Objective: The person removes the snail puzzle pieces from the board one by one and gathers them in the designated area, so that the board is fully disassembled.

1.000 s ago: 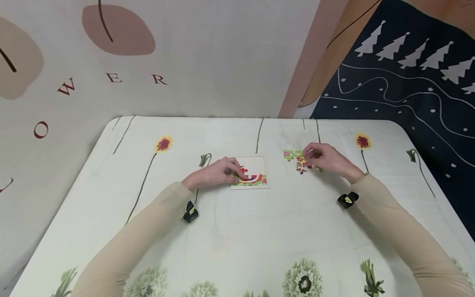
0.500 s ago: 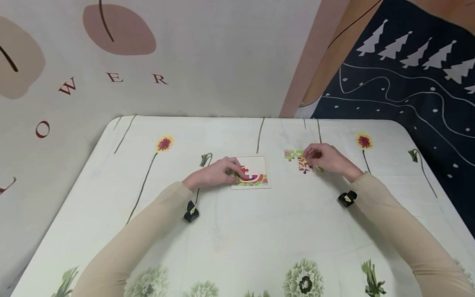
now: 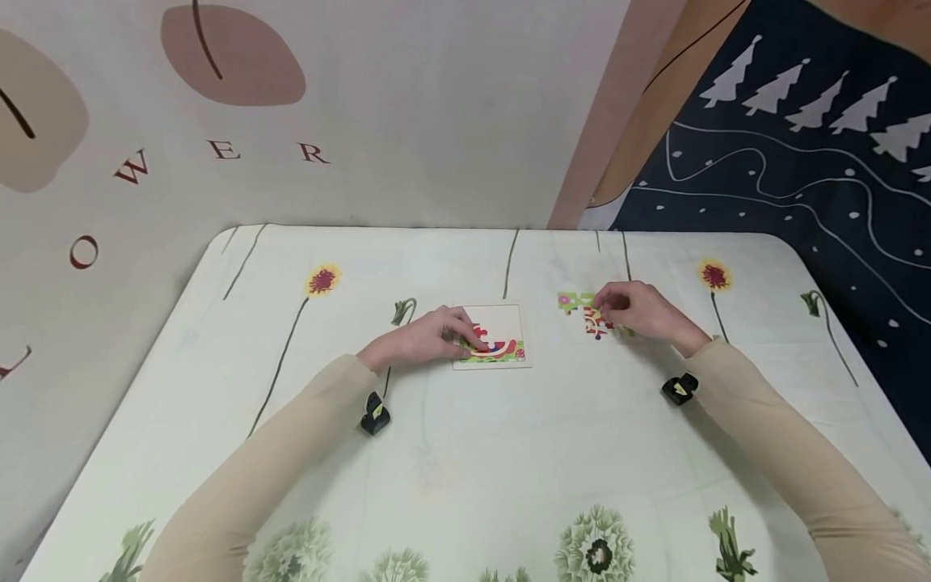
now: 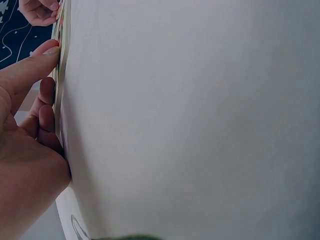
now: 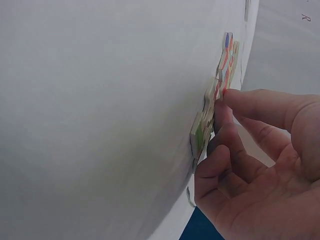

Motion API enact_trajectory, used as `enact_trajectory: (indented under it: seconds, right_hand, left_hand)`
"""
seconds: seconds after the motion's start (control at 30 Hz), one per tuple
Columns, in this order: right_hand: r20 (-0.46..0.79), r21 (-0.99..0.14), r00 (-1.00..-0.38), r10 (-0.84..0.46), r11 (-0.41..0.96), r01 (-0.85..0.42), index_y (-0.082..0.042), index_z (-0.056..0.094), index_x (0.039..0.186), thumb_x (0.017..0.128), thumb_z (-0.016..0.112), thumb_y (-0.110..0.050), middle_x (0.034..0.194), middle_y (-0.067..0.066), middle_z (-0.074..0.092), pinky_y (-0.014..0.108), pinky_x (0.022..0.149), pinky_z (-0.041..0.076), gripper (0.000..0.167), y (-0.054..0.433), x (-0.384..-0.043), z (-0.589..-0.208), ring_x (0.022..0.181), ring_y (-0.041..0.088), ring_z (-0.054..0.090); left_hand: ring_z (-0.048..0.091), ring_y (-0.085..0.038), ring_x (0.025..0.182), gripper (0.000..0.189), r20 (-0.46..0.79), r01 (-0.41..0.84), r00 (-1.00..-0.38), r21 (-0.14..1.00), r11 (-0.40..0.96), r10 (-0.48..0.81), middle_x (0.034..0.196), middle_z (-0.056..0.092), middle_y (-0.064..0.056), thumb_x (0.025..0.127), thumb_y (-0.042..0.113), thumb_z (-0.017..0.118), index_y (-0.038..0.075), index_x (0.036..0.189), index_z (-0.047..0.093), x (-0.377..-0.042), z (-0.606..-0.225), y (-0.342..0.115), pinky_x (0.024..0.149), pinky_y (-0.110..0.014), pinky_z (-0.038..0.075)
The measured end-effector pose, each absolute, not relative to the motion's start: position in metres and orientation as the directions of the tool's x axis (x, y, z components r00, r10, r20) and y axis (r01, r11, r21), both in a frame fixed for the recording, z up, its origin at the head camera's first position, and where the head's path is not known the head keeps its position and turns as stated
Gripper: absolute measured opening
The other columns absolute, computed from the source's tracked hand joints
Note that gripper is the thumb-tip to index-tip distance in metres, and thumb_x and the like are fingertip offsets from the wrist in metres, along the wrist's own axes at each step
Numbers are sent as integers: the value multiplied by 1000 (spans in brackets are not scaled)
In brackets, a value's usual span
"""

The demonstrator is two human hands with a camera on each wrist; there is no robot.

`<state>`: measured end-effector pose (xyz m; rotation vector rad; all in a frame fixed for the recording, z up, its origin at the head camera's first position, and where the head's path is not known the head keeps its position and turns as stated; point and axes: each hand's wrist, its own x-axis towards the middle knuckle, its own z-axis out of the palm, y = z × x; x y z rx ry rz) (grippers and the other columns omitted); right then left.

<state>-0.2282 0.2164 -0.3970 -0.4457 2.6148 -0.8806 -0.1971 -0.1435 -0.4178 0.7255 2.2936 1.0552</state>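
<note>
My left hand [image 3: 434, 335] rests on a square puzzle board [image 3: 506, 319], fingertips on the red, white and green picture pieces along its lower part. The board's upper part is bare white. In the left wrist view the board [image 4: 59, 95] shows edge-on beside the thumb. To the right, my right hand [image 3: 638, 309] pinches a red-and-yellow puzzle piece [image 3: 596, 322] between thumb and index finger. The right wrist view shows that piece [image 5: 226, 65] tilted up from other pieces, its lower end at the fingertips. Green puzzle pieces [image 3: 570, 301] lie beside and partly under this hand.
A white tablecloth [image 3: 465, 453] printed with flowers covers the table. Its back edge meets a pale wall hanging [image 3: 436, 121], and a dark hanging with white trees [image 3: 785, 186] is at the right. Each wrist carries a small black camera [image 3: 375, 415].
The red-and-yellow piece at my right fingertips has turned and shifted slightly. My left hand has stayed in place on the board.
</note>
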Motion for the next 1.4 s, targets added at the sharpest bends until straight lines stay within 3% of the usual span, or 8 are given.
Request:
enact_trajectory:
  seconds: [0.37,0.67,0.97,1.2,1.27,1.4]
  right_hand:
    - [-199,-620,-895,-398,759,-200,0,68,107,93,59,-1,88,11,62,29,71,40,16,216,-227,-399,80,20,50]
    - [-194,-625,-902,-385,758,-189,-1,67,107,93,60,-1,92,12,62,28,70,41,16,215,-225,-399,83,20,52]
    - [-129,-680,-905,-405,701,-217,-1,68,108,94,62,-4,97,16,66,28,73,45,15,207,-220,-396,86,21,58]
    - [-87,-742,-888,-451,624,-244,2,69,109,93,61,-1,98,18,66,23,68,45,18,188,-219,-400,85,20,57]
    - [-84,-753,-883,-461,610,-247,2,69,110,93,61,-1,98,18,66,23,63,45,19,181,-219,-400,82,20,56]
    - [-87,-752,-879,-469,610,-250,0,69,110,93,60,-2,98,17,66,24,66,45,19,168,-220,-400,84,20,57]
  left_hand:
    - [42,-23,109,24,-227,250,-731,788,562,644,115,62,-5,90,6,69,13,111,78,-197,-418,-144,91,-35,32]
    - [43,-24,111,25,-220,254,-732,790,558,645,115,61,-6,90,6,68,12,112,77,-197,-418,-142,92,-35,32]
    - [51,-24,112,23,-174,310,-747,763,567,642,116,63,-9,90,6,69,11,111,77,-190,-413,-141,99,-42,42]
    - [54,-20,103,21,-174,283,-774,766,578,609,109,65,-7,90,10,71,11,109,78,-185,-411,-145,90,-33,42]
    - [55,-19,102,20,-166,289,-773,767,573,612,108,66,-7,89,9,71,11,108,78,-184,-411,-147,90,-33,42]
    - [57,-20,103,19,-158,291,-774,771,567,613,107,66,-8,89,7,71,9,107,78,-182,-411,-151,92,-34,45]
